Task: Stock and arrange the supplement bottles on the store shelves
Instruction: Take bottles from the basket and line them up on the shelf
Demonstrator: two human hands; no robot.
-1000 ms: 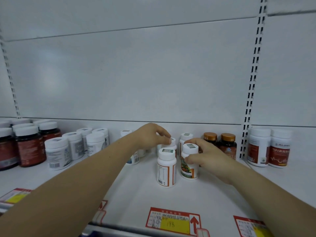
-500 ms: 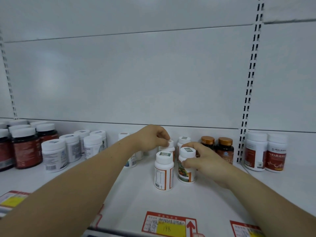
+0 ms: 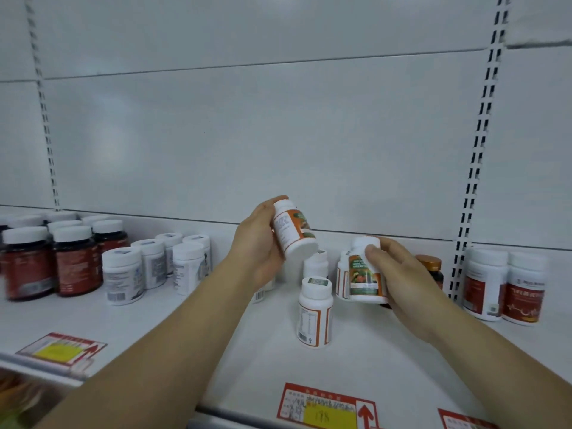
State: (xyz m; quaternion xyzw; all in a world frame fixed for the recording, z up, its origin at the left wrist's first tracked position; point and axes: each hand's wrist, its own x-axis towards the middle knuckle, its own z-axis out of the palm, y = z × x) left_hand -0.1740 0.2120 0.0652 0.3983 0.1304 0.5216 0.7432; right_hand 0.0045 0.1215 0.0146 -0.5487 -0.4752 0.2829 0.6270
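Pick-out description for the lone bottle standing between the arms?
On the white shelf, find the red-and-yellow price tag at the front edge, near the middle. Right behind it stands a white bottle with an orange-edged label. The left hand holds a tilted bottle and the right hand a fruit-label bottle; this one stands free, upright, nearest the edge.

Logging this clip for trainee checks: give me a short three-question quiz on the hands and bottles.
1. True or false: the left hand holds its orange-labelled bottle upright on the shelf.
2. The right hand holds: A nothing, B a green-labelled bottle, C a price tag.
3. Fill in: the front bottle standing between the arms has a ____ cap.
Key: 1 false, tilted in the air; 2 B; 3 white.
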